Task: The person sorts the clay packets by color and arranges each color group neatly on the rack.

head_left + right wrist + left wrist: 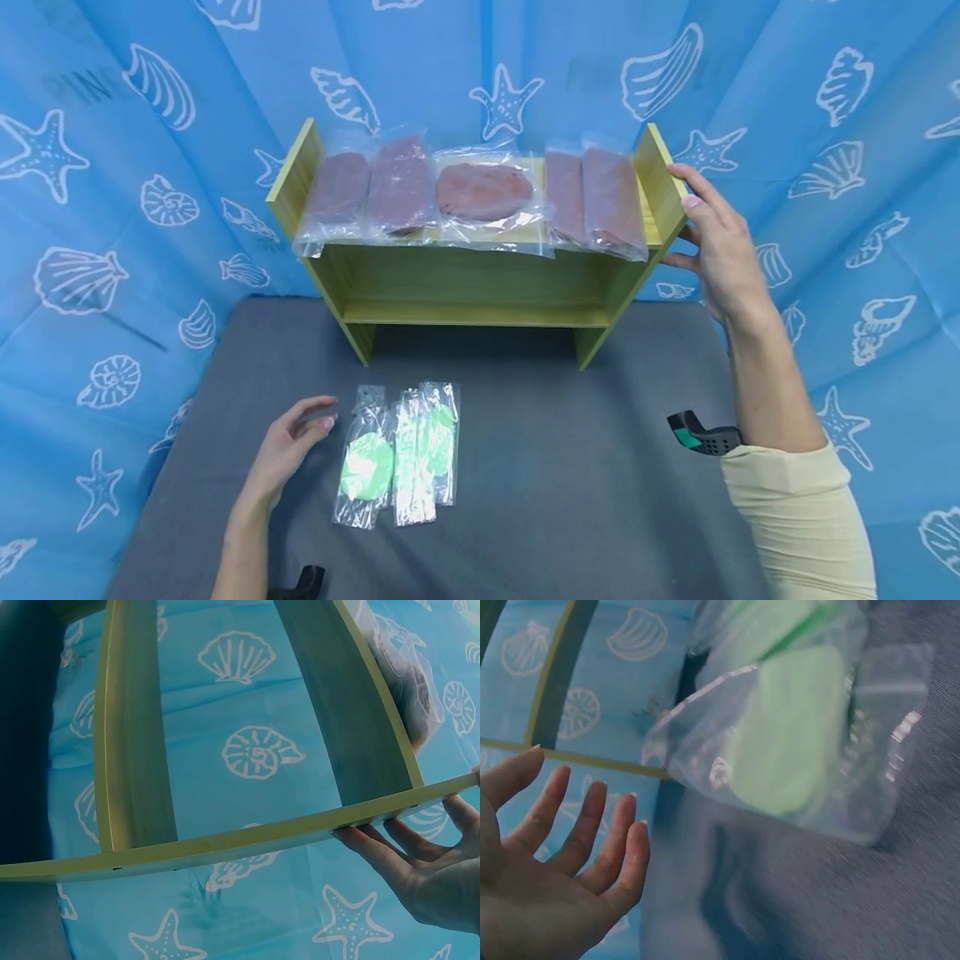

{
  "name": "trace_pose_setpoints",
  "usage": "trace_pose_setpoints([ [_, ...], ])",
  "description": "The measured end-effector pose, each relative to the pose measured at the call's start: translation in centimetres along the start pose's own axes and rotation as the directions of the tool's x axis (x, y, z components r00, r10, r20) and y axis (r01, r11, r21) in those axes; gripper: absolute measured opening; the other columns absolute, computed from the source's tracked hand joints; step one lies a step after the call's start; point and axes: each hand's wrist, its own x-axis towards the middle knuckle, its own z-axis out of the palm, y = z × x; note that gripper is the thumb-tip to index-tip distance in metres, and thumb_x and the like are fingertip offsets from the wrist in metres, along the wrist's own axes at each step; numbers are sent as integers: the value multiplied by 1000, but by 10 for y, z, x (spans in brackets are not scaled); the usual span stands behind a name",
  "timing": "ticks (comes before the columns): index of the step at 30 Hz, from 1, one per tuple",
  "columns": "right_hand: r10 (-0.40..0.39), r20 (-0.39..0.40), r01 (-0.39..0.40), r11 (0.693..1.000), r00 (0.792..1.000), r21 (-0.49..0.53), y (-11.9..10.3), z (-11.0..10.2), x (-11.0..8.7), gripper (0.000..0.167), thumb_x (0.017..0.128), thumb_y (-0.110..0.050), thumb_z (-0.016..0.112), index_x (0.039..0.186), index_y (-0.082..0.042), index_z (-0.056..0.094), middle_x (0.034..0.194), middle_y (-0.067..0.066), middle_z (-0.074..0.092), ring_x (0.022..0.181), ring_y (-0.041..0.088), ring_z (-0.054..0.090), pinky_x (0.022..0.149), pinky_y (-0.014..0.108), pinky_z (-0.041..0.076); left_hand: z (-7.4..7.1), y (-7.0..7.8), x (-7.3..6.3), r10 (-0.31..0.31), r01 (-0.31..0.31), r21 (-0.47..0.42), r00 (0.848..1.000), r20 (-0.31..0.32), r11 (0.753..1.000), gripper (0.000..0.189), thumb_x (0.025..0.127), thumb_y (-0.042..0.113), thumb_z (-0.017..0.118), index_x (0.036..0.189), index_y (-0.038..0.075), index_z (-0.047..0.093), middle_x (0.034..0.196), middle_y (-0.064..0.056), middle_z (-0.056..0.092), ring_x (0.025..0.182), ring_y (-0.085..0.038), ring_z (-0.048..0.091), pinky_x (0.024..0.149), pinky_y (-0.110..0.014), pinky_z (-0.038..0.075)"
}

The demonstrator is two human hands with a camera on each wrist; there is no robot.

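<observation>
A light-wood shelf [487, 315] stands at the back of the grey surface. My right hand [723, 242] touches its right side panel [225, 844], with fingertips along the panel's outer face and upper edge. On the top board lie several clear bags with reddish-brown contents [483, 192]; some hang over its front edge. My left hand [288, 450] is raised at the left with nothing in it, its fingers [585, 817] loosely bent and apart. Just right of it lie clear bags holding pale green flat pieces [367, 467], one of them close up in the left wrist view.
A blue curtain [172, 250] with white shells and starfish hangs right behind the shelf. The grey surface [540, 475] extends in front of it. Dark wrist straps [705, 435] show at both wrists. A cream sleeve [802, 517] covers the right forearm.
</observation>
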Motion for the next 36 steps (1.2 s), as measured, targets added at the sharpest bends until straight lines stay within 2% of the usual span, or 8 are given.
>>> trace_pose_setpoints([
  [4, -4, -11, 4, 1000, 1000, -11, 0, 0, -1, 44, 106, -30, 45, 149, -24, 45, 148, 11, 35, 113, 29, 54, 70, 28, 57, 1, -10, -5, -66, 66, 4, 997, 25, 998, 56, 97, 40, 63, 143, 11, 50, 145, -13, 49, 124, -24, 55, 99, -41, 48],
  [7, -7, -23, 6, 999, 1000, -49, 0, 2, -1, 43, 106, -31, 43, 149, -26, 45, 150, 10, 34, 116, 31, 51, 71, 26, 56, 3, -17, -8, -104, 105, -18, 993, 58, 994, 55, 97, 35, 65, 144, 11, 48, 146, -15, 48, 127, -33, 52, 101, -48, 45],
  [10, -12, -36, 9, 996, 999, -89, -1, 5, -1, 43, 107, -32, 41, 149, -27, 46, 149, 9, 35, 116, 33, 50, 71, 25, 56, 5, -24, -11, -119, 122, -36, 989, 86, 992, 53, 98, 28, 65, 145, 9, 47, 147, -16, 46, 129, -36, 51, 101, -46, 46],
  [15, -13, -52, 5, 988, 999, -156, 0, 6, -1, 42, 107, -33, 39, 148, -29, 47, 146, 10, 37, 116, 35, 50, 71, 24, 54, 7, -36, -20, -138, 149, -88, 983, 124, 985, 57, 96, 19, 68, 145, 4, 44, 148, -20, 42, 129, -39, 50, 97, -33, 49],
  [18, -14, -60, 1, 977, 998, -215, 0, 7, -2, 42, 107, -35, 37, 148, -31, 46, 146, 10, 38, 116, 35, 50, 71, 23, 54, 9, -42, -23, -155, 170, -100, 978, 139, 980, 57, 95, 18, 69, 144, 2, 46, 145, -22, 46, 127, -38, 52, 94, -29, 50],
  [23, -22, -68, 2, 958, 997, -286, -1, 8, -1, 42, 108, -36, 34, 148, -34, 45, 144, 10, 39, 116, 36, 50, 71, 23, 53, 18, -48, -24, -178, 191, -90, 975, 136, 977, 51, 93, 14, 70, 140, 2, 52, 134, -22, 55, 118, -33, 59, 90, -30, 52],
  [30, -31, -82, -1, 932, 996, -362, 0, 8, -1, 43, 108, -39, 31, 149, -38, 43, 145, 8, 40, 117, 35, 51, 77, 30, 55, 31, -46, -22, -167, 166, 43, 985, 39, 985, 43, 87, 7, 76, 128, 2, 64, 120, -17, 63, 101, -23, 64, 80, -29, 54],
  [36, -32, -94, -2, 940, 995, -340, 1, 8, -1, 43, 108, -38, 32, 149, -37, 44, 144, 8, 41, 116, 33, 51, 75, 29, 54, 36, -48, -20, -173, 174, -8, 984, 42, 985, 41, 85, 6, 78, 124, 1, 66, 113, -14, 66, 94, -18, 65, 79, -27, 53],
])
